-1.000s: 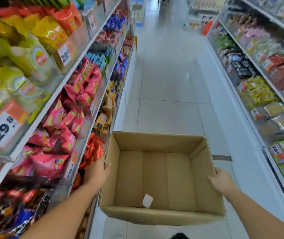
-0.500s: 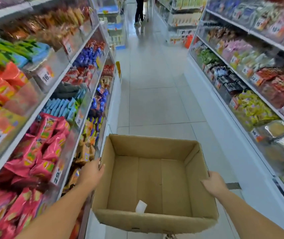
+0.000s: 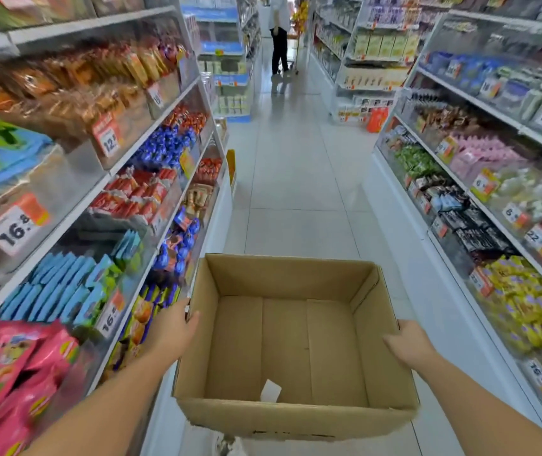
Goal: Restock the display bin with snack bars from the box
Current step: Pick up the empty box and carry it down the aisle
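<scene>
Both hands, the left hand (image 3: 172, 327) and right hand (image 3: 406, 342), grip the side walls of the cardboard box (image 3: 291, 419), carried mid-aisle holding only 1 paper slip (image 3: 270, 391); it could clip the left shelves (image 3: 151, 222).

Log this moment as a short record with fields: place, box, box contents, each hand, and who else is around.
place: shop aisle, stocked shelves on both sides
box: open cardboard box, carried at the front
box contents: no snack bars, only a small white paper slip
left hand: grips the box's left wall
right hand: grips the box's right wall
others: a person stands at the far end
</scene>
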